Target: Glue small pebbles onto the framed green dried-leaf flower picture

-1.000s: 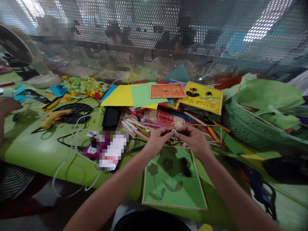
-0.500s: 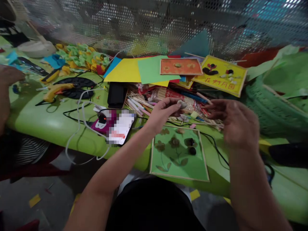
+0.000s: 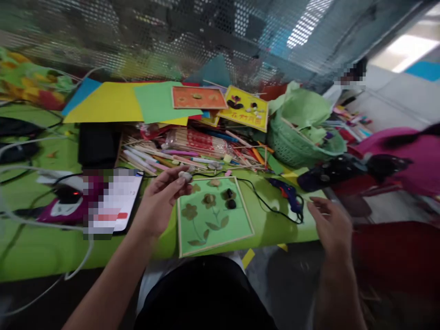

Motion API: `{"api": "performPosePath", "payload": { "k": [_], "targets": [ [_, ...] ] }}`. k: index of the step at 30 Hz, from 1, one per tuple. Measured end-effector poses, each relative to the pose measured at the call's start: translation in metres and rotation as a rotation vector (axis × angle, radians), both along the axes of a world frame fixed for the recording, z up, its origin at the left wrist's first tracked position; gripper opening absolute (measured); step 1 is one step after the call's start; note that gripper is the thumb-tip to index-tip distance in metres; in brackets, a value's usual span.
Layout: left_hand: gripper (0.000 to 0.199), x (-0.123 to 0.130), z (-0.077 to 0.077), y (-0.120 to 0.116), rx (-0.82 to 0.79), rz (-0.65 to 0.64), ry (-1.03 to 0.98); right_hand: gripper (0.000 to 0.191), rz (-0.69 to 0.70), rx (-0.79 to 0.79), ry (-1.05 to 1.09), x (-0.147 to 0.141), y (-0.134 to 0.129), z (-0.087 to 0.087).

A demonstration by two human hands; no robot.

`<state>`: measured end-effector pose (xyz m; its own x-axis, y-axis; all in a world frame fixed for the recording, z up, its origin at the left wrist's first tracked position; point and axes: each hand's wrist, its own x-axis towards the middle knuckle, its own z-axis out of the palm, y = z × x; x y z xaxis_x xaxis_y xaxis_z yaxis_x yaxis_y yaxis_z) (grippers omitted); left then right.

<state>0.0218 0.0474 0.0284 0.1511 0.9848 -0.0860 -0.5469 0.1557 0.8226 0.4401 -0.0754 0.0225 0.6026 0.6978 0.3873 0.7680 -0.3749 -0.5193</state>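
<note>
Pinched between thumb and fingers of my left hand (image 3: 161, 197) is a small pale stone (image 3: 185, 176), held over the upper left corner of a green picture (image 3: 220, 233). The picture has a light stick frame, drawn flowers and leaves, and two dark stones (image 3: 231, 204) near its upper right. My right hand (image 3: 328, 220) hovers at the table's right, fingers parted and holding nothing. Just left of it lies a blue glue gun (image 3: 291, 198) with a black cord.
Sticks and pens (image 3: 147, 156) lie behind the picture, with coloured paper (image 3: 110, 103), an orange card (image 3: 197, 97) and a yellow card (image 3: 244, 110) beyond. A green basket (image 3: 292, 142) stands back right. A phone (image 3: 118, 201) and cables lie left.
The view has swung right, bringing the glue gun into sight. My right hand has moved away from my left, down beside the glue gun. My left hand still holds the stone.
</note>
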Motion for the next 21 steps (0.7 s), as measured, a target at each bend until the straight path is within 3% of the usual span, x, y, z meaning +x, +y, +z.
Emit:
{"api": "performPosePath", "payload": {
  "k": [3,7,10,14,17,19,21],
  "targets": [
    [0.034,0.003,-0.009,-0.001,-0.044,0.018,-0.029,0.05,-0.009,-0.092,0.071,0.006,-0.001,-0.004],
    [0.033,0.004,-0.012,-0.001,-0.061,0.05,-0.035,0.051,-0.045,-0.195,0.256,0.006,0.019,-0.009],
    [0.032,0.002,-0.011,-0.002,-0.079,0.061,-0.033,0.053,-0.03,-0.185,0.376,0.006,0.034,-0.014],
    [0.032,0.001,-0.009,-0.003,-0.091,0.068,-0.032,0.05,-0.007,-0.074,0.49,0.004,0.043,-0.02],
    [0.031,0.001,-0.009,-0.003,-0.09,0.066,-0.037,0.052,0.012,0.024,0.555,-0.003,0.039,-0.014],
    [0.031,0.002,-0.01,-0.003,-0.101,0.055,-0.048,0.054,0.044,0.144,0.595,-0.009,0.032,-0.004],
    [0.032,0.002,-0.012,-0.003,-0.118,0.041,-0.052,0.056,0.093,0.385,0.673,-0.014,0.024,0.009]
  ]
}}
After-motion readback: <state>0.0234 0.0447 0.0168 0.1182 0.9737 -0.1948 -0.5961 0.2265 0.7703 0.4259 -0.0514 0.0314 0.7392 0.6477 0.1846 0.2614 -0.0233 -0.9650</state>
